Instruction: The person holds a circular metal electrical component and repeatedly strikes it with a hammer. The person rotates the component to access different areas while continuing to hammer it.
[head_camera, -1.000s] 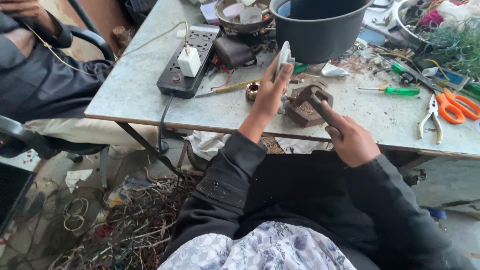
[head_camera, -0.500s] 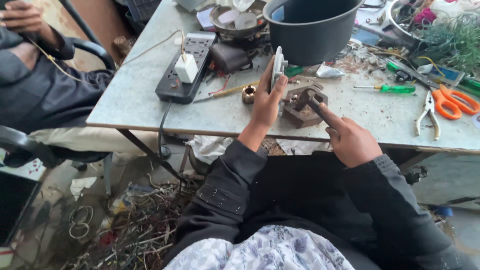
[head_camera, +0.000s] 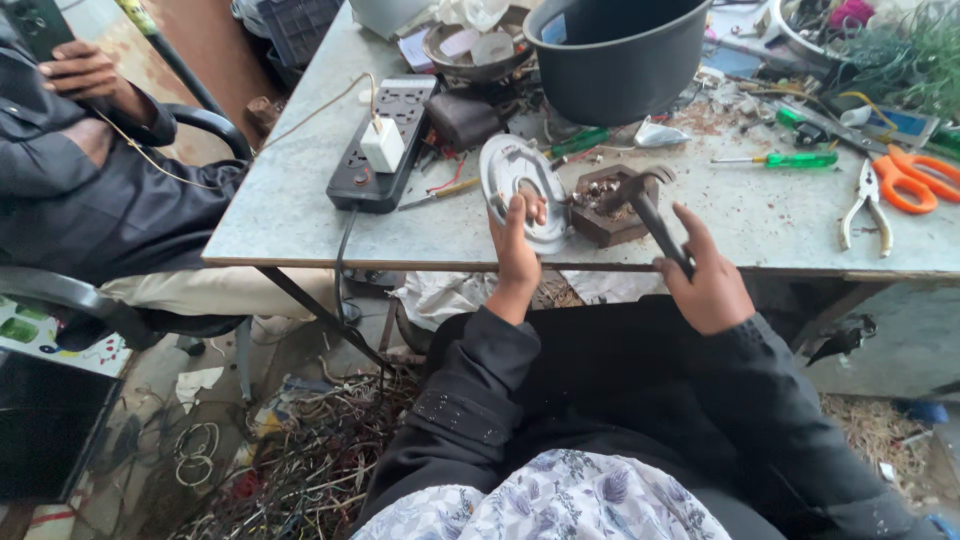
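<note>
The left hand (head_camera: 517, 250) holds a round metal plate (head_camera: 520, 190) upright at the worktop (head_camera: 300, 205) edge, beside a wooden block (head_camera: 606, 215). The right hand (head_camera: 707, 285) grips a hammer (head_camera: 648, 205). Risk: a glancing blow strikes the left fingers (head_camera: 538, 208), or the plate slips.

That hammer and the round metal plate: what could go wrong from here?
The left hand props the round metal plate on edge beside the wooden block; a blow from the hammer in the right hand might catch those fingers. The plate could also slip off the table edge.
</note>
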